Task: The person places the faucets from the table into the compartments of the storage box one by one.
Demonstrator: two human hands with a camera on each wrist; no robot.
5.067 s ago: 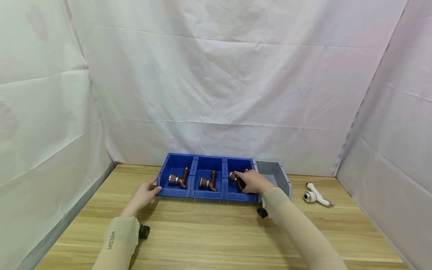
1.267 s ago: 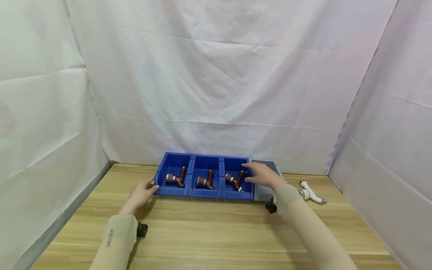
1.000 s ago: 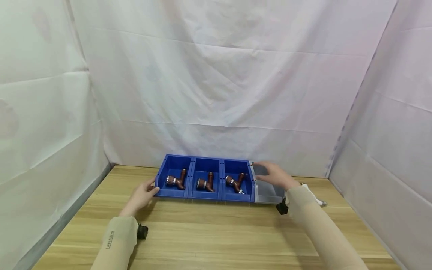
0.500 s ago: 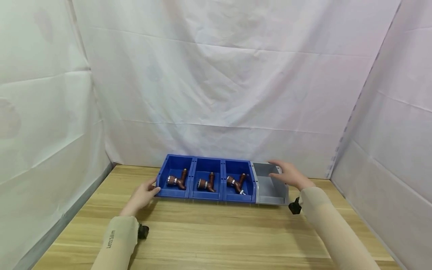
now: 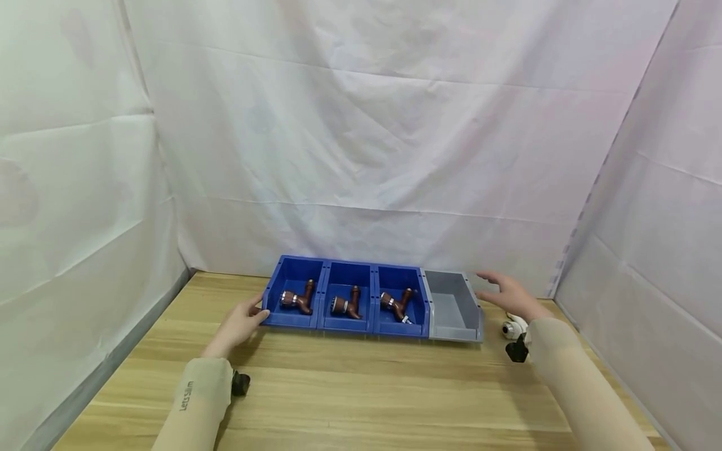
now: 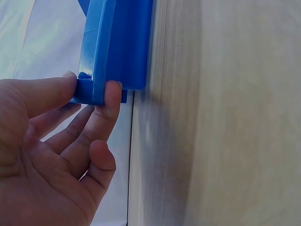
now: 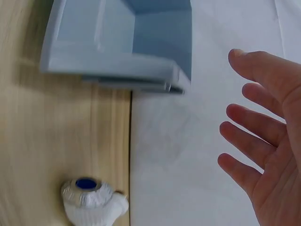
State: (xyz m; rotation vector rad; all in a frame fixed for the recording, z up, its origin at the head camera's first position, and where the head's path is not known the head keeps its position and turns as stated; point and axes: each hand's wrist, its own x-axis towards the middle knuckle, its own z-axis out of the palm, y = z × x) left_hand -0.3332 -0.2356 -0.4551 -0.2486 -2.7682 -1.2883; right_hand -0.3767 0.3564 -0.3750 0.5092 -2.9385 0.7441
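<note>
My left hand (image 5: pixel 239 324) pinches the outer side of the leftmost blue bin (image 6: pixel 99 52) between thumb and fingers. Brown Y-shaped pipe fittings with ribbed collars lie one per blue bin: a left one (image 5: pixel 298 299), a middle one (image 5: pixel 348 305) and a right one (image 5: pixel 397 305), which has a white tip. To the right of the grey bin (image 5: pixel 451 300), my right hand (image 5: pixel 516 296) hovers with spread fingers and holds nothing. A similar white fitting (image 7: pixel 91 202) lies on the table near it, partly hidden by the hand and wrist in the head view.
The bins stand joined in a row near the back of the wooden table (image 5: pixel 338 394), before a white cloth backdrop (image 5: pixel 361 156). Nothing shows inside the grey bin. White cloth walls also stand at left and right.
My right hand has let go of the fitting in the third blue bin and moved right, past the grey bin toward the white fitting. The left hand stays at the bin's edge.
</note>
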